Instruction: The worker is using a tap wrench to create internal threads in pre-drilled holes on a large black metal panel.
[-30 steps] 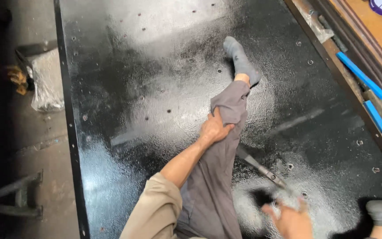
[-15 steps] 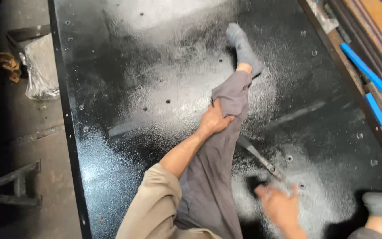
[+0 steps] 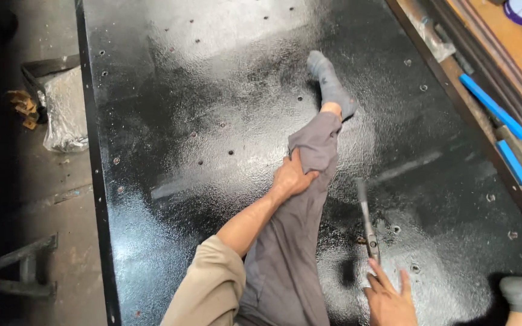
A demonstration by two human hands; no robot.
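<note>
- We sit on a big black metal sheet [image 3: 225,90] that lies flat and fills most of the view; it shines wet and bumpy, and the black coat looks like it covers nearly all of it
- Small round holes dot the sheet, some in rows near its left edge and some near our right side, and we judge they are all made already
- Patches by our legs look paler and rubbed, so we think that part of the coat may not be done yet
- Our leg in grey trousers [image 3: 300,229] stretches across the sheet, with a grey sock [image 3: 330,81] at the far end
- Blue strips [image 3: 502,130] lie by the frame on the right, well apart from us
- A crumpled silver bag [image 3: 64,118] sits on the floor to the left of the sheet
- Our left hand [image 3: 294,176] is closed on the trouser cloth at the knee
- Our right hand [image 3: 391,299] is near the bottom edge, far from the left one; it holds the low end of a thin metal tool [image 3: 367,220], with some fingers spread
- The tool points up and away from us, close over the sheet near a hole; we cannot tell if its tip touches
</note>
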